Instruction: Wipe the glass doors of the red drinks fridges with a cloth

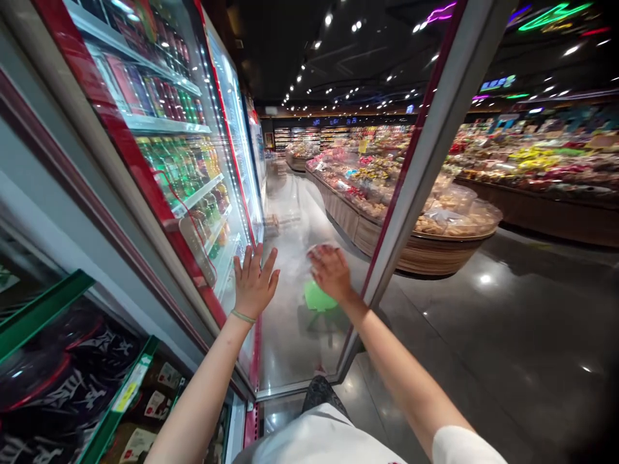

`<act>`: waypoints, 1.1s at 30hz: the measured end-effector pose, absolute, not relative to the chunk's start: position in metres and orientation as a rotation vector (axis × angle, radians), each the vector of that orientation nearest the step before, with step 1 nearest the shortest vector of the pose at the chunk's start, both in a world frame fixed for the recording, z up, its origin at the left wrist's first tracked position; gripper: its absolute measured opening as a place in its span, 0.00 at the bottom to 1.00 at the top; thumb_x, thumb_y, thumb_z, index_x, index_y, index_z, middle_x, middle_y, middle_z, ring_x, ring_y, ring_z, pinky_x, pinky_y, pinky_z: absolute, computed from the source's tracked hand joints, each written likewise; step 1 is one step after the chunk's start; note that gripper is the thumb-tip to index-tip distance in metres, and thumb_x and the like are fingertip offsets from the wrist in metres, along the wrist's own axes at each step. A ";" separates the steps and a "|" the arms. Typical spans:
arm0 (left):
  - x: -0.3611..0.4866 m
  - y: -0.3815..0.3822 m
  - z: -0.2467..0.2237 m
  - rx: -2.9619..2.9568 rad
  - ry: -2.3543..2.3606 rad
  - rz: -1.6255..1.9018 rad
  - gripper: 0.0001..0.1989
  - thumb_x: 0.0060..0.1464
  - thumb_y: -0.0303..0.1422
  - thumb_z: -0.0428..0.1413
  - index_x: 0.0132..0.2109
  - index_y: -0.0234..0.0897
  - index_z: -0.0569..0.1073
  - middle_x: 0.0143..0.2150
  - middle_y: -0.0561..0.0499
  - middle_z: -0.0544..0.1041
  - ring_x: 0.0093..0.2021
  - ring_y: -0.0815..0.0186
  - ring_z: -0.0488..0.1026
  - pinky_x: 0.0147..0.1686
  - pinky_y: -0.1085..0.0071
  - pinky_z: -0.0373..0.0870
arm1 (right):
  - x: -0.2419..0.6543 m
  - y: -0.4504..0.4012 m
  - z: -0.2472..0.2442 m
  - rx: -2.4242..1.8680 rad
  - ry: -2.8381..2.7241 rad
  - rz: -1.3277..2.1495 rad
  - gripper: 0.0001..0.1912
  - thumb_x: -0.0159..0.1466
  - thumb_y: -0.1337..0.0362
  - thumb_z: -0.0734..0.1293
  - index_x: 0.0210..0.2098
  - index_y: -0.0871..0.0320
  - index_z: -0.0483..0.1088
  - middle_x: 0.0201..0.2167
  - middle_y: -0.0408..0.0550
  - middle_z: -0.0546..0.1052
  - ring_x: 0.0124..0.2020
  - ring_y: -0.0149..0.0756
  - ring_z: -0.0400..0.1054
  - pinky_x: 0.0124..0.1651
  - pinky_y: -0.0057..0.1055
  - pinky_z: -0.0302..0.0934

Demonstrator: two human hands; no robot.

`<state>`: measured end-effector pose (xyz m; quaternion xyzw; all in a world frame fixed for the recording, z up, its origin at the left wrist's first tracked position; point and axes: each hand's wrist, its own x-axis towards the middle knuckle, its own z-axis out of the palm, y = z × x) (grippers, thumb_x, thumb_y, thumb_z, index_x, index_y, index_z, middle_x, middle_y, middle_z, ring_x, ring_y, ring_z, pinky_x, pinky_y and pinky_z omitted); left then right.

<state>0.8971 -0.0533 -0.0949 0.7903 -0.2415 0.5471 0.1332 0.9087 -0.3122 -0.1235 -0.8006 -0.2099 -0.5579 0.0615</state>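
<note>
Before me stands the glass door [290, 348] of a drinks cooler, swung outward in its grey and red frame. My left hand [255, 283], with a thin band at its wrist, has its fingers spread and its palm toward the glass; it holds nothing. My right hand [333, 274] is farther right, its bent fingers pressed against the pane and slightly blurred. A pale, cloth-like thing [322, 247] peeks out at its fingertips, mostly hidden by the hand. Whitish reflections or smears lie across the glass above both hands.
Bottles stand on the green-edged cooler shelf [128, 386] at lower left. Past the glass are another drinks cooler [186, 161] and a green stool [319, 298]. Rounded wooden display stands [445, 254] heaped with packaged goods rise from the shiny grey floor [464, 361] on the right.
</note>
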 end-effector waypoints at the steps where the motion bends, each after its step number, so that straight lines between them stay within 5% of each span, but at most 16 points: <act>1: 0.896 -0.051 -0.096 2.301 -0.668 1.586 0.33 0.64 0.37 0.59 0.73 0.50 0.59 0.75 0.41 0.59 0.79 0.51 0.41 0.75 0.42 0.34 | 0.913 -0.319 -0.105 -2.392 -0.579 -1.714 0.23 0.72 0.55 0.62 0.63 0.52 0.70 0.64 0.57 0.72 0.69 0.50 0.61 0.72 0.55 0.53; 6: 0.892 -0.041 -0.101 2.339 -0.547 1.584 0.29 0.64 0.39 0.59 0.70 0.51 0.66 0.73 0.41 0.63 0.79 0.49 0.41 0.74 0.39 0.34 | 0.921 -0.300 -0.065 -2.012 -0.019 -1.874 0.34 0.75 0.56 0.57 0.74 0.67 0.50 0.73 0.73 0.55 0.76 0.61 0.44 0.73 0.65 0.43; 12: 0.884 -0.013 -0.101 2.364 -0.406 1.583 0.26 0.65 0.40 0.57 0.68 0.46 0.69 0.73 0.38 0.61 0.78 0.47 0.43 0.74 0.40 0.44 | 0.895 -0.251 -0.112 -2.461 -1.065 -1.458 0.33 0.70 0.65 0.63 0.72 0.38 0.57 0.66 0.42 0.73 0.65 0.37 0.68 0.74 0.41 0.51; 18: 0.873 0.014 -0.101 2.355 -0.284 1.571 0.27 0.67 0.41 0.54 0.69 0.40 0.66 0.73 0.34 0.59 0.78 0.44 0.45 0.71 0.40 0.51 | 0.908 -0.207 -0.052 -2.290 -0.595 -1.734 0.34 0.72 0.61 0.62 0.75 0.54 0.53 0.73 0.56 0.61 0.75 0.52 0.51 0.77 0.57 0.41; 25: 0.851 0.039 -0.110 2.366 -0.152 1.644 0.26 0.69 0.32 0.50 0.71 0.36 0.63 0.69 0.31 0.63 0.75 0.49 0.53 0.70 0.47 0.58 | 0.899 -0.160 -0.105 -2.414 -1.462 -1.334 0.34 0.72 0.73 0.57 0.75 0.46 0.52 0.70 0.41 0.66 0.69 0.31 0.62 0.73 0.35 0.56; 33: 0.838 0.056 -0.113 2.357 -0.075 1.586 0.26 0.69 0.30 0.48 0.71 0.38 0.62 0.68 0.33 0.64 0.75 0.50 0.53 0.69 0.45 0.59 | 0.919 -0.116 -0.028 -2.306 -1.275 -1.388 0.38 0.72 0.73 0.57 0.77 0.54 0.40 0.76 0.50 0.54 0.77 0.43 0.47 0.78 0.50 0.46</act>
